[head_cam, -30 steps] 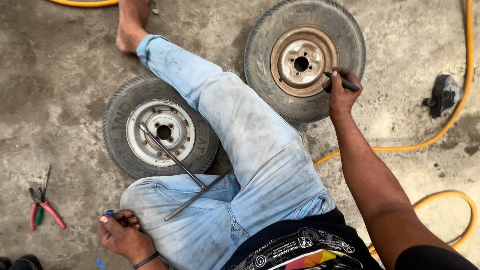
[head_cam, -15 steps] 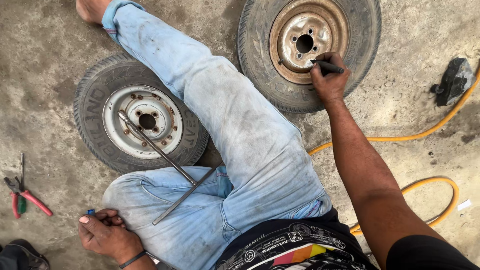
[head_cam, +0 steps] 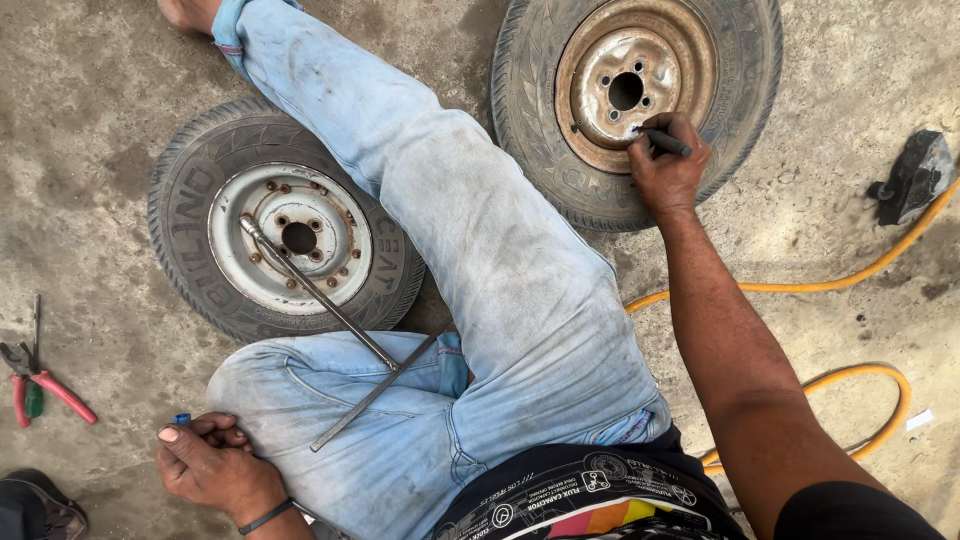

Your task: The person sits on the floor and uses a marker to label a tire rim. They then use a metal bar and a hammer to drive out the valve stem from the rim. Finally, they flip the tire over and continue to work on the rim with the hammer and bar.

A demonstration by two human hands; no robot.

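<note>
Right hand [head_cam: 665,175] stays clamped on a marker [head_cam: 662,141], its tip now on the rusty rim [head_cam: 640,70] near a bolt hole. Left hand [head_cam: 210,465] stays closed around a blue cap [head_cam: 183,420] beside the knee.

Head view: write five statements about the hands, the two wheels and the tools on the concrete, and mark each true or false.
1. The right hand holds a dark pen-like tool against the rusty steel rim of the upper wheel. True.
2. The left hand grips the red-handled pliers. False: the pliers lie apart on the concrete; the hand pinches a small blue object.
3. A metal cross-shaped wrench lies across the white-rimmed wheel and the knee. True.
4. The yellow hose runs left of the legs. False: on the right.
5. Both wheels stand upright. False: both lie flat.
</note>
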